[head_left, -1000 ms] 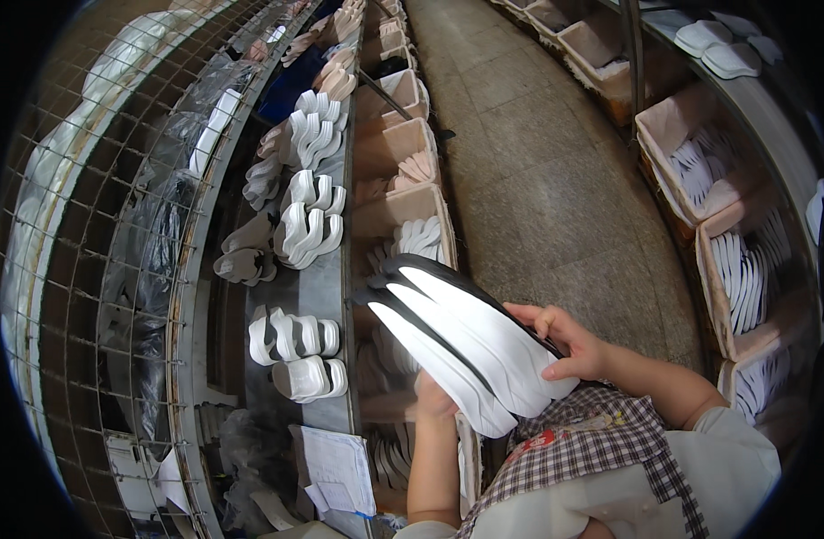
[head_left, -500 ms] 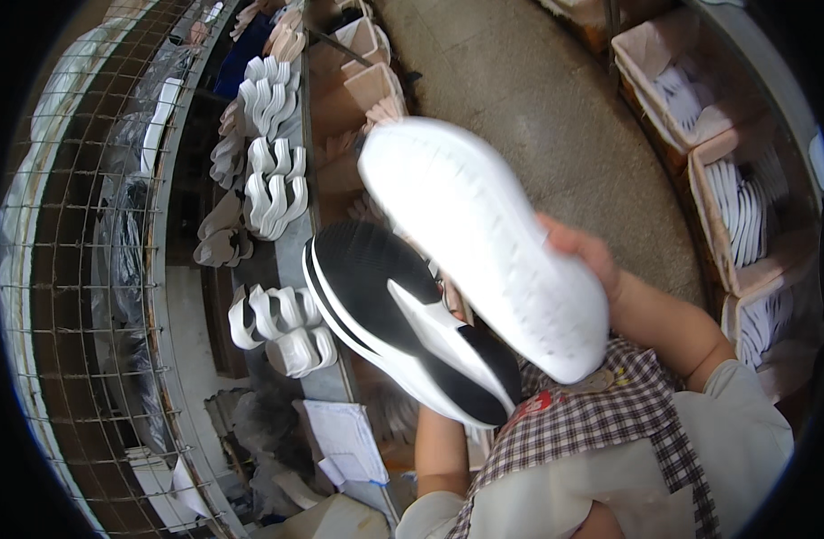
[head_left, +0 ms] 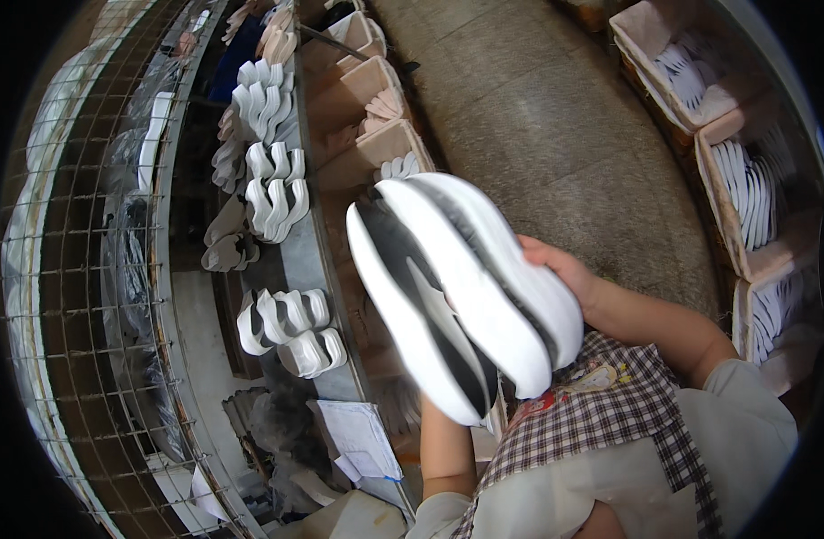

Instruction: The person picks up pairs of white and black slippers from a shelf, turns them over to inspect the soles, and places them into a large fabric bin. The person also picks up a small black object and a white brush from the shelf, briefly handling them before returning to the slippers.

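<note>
Right grip (head_left: 561,271): from my remote view, fingers bent and closed on the right-hand edge of a bundle of shoe soles, pinching it; the forearm comes in from the lower right.
Left grip: hidden behind the bundle, so I cannot tell how it closes; I see only the left forearm (head_left: 446,449), rising from the lower edge to the bundle's lower end.
Shoe soles (head_left: 488,310): at least three, thick and white with black inner faces, tilted and side by side in front of the chest, gaps showing between them, off any surface.
Apron (head_left: 592,395): brown-and-white check, just below the soles, worn over a pale top.
Table (head_left: 291,265): long, narrow and grey, to the left of the soles, running away from me.
White soles on it: a near cluster (head_left: 291,319), a middle cluster (head_left: 277,193) and a farther one (head_left: 264,99), all standing on edge.
Papers (head_left: 358,436): white sheets at the table's near end.
Left bins (head_left: 367,76): cloth-lined, along the table's aisle side, one with pinkish pieces.
Aisle floor (head_left: 556,117): grey-brown, beyond the soles.
Right bins (head_left: 641,67): cloth-lined, across the aisle, holding more white soles.
Wire mesh (head_left: 62,292): far left, with crumpled clear plastic (head_left: 124,234) behind it.
</note>
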A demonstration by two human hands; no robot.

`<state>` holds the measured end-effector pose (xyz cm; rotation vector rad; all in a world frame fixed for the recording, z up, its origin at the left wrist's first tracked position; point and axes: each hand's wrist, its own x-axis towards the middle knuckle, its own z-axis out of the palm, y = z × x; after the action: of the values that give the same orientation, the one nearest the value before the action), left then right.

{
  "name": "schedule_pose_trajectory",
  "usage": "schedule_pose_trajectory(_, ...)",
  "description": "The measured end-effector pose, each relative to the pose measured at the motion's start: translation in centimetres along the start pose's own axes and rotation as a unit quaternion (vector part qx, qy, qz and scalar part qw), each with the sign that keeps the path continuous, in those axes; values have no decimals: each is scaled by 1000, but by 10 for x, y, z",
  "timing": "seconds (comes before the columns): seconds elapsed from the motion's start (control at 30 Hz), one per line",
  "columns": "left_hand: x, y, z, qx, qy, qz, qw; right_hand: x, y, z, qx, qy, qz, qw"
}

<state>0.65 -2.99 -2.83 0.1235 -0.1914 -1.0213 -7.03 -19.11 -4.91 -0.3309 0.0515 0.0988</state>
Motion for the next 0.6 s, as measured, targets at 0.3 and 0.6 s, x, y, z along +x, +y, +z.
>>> schedule_pose_trajectory(0.3,-28,33,-11,-22,40,107,993,-5,-5,-23,195,27,77,977)
schedule_pose_trajectory(0.6,-33,47,-5,-7,53,100,994,19,9,-28,189,39,91,977)
